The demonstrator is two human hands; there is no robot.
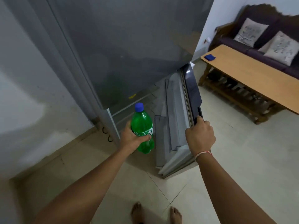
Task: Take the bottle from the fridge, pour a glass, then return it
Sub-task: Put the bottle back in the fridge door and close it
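Observation:
A green plastic bottle (142, 125) with a blue cap stands upright in my left hand (132, 137), which grips it around the label, just in front of the fridge's open lower compartment. The grey fridge (123, 46) fills the upper middle of the view. Its lower door (192, 94) is swung open to the right, with empty door shelves showing on its inner side. My right hand (199, 135) is closed on the edge of that door near the dark handle. No glass is in view.
A wooden table (252, 78) with a small blue object (209, 57) on it stands at the right. Behind it is a dark sofa (265, 38) with two cushions. A white wall runs along the left. My bare feet (155, 214) stand on the tiled floor.

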